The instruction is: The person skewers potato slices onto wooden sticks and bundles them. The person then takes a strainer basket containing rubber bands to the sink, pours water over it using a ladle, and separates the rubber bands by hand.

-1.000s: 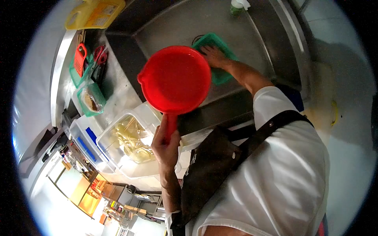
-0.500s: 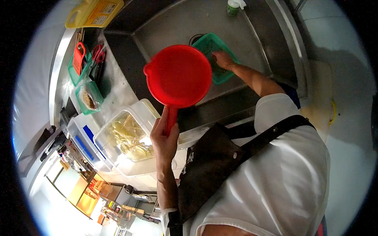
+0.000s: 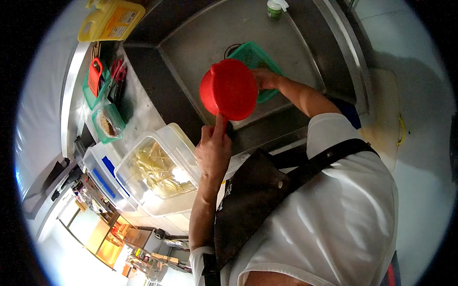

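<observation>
My left hand is wrapped round the handle of a red plastic ladle. The ladle's bowl is tilted, with its spout side up, over the near part of a green basket in the metal sink. At the bowl's right edge is my right hand, above the basket. Its fingertips are hidden behind the bowl, so what they touch or hold does not show.
A clear container of pale pieces on sticks stands left of the sink. Small green baskets, red-handled scissors and a yellow jug are beyond it. A spray bottle stands at the sink's far side.
The red ladle has turned and tilted, moving slightly right with my left hand. My right hand has drawn back from inside the green basket to the bowl's edge.
</observation>
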### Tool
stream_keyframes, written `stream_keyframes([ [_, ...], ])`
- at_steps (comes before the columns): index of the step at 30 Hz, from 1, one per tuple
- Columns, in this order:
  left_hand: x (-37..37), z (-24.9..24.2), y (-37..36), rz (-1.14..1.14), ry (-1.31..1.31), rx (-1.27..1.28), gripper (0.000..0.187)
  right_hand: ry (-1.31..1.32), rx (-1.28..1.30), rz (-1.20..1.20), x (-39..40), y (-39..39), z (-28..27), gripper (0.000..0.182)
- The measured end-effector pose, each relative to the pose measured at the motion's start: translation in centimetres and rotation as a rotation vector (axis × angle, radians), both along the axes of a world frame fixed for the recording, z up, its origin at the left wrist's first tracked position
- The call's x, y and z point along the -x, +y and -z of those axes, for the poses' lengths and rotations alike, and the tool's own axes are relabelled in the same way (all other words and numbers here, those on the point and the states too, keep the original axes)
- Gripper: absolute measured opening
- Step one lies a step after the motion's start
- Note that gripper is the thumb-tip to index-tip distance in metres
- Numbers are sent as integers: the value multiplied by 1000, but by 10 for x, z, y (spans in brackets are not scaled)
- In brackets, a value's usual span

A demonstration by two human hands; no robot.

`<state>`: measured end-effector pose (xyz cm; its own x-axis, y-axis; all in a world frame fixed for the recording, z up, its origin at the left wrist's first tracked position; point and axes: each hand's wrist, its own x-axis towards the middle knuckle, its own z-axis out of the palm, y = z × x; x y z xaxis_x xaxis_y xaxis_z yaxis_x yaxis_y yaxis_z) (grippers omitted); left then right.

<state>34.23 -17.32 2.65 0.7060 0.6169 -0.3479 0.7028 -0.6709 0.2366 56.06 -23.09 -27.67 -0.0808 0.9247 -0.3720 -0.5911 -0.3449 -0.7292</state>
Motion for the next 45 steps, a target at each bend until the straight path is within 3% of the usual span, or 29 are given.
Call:
stream_keyframes([
  [2, -3, 0, -1, 6, 9, -19, 55, -237, -106, -23, 2, -2, -24, 33],
  [4, -4, 0, -2, 4, -7, -33, 55, -186, -8, 38, 2, -3, -28, 40],
  [6, -3, 1, 1, -51, -107, 8, 56, 193, 231, 160, 4, -4, -6, 55],
  [9, 0, -1, 7, -167, -186, 138, 54, -875, 353, -143, -2, 4, -55, 36],
  [12, 3, -9, 8, -262, -274, 275, 53, -1048, 389, -51, -6, 3, 1, 40],
  [15, 14, -13, 8, -327, -363, 362, 54, -1302, 227, -161, -10, -1, 41, 38],
  [17, 22, -17, 9, -376, -413, 401, 54, -1695, 207, -219, 5, -19, 9, 37],
  [19, 28, -21, 9, -428, -460, 437, 54, -1687, 221, -210, 7, -29, 11, 36],
  [21, 30, -29, 9, -488, -424, 438, 53, -1265, 254, -125, 2, -21, 49, 38],
  [24, 40, -37, 9, -540, -388, 410, 53, -1241, 162, -301, -13, 4, 42, 45],
  [27, 46, -46, 8, -670, -385, 474, 52, -1472, 152, 12, -4, 17, -17, 41],
  [30, 47, -51, 7, -727, -399, 506, 52, -1959, -203, -101, 16, 10, 10, 32],
  [33, 55, -47, 10, -714, -436, 489, 52, -1700, -325, -414, 8, 4, 7, 35],
  [36, 57, -47, 9, -728, -447, 505, 53, -1352, 144, -333, 1, 9, 21, 38],
  [39, 60, -47, 8, -742, -443, 493, 52, -1472, 28, -166, 0, 2, 30, 38],
  [42, 67, -36, 8, -690, -504, 469, 50, -1777, 192, -177, 16, -20, -21, 46],
  [45, 61, -40, 6, -709, -516, 492, 51, -1526, 67, -672, 9, -19, 11, 56],
])
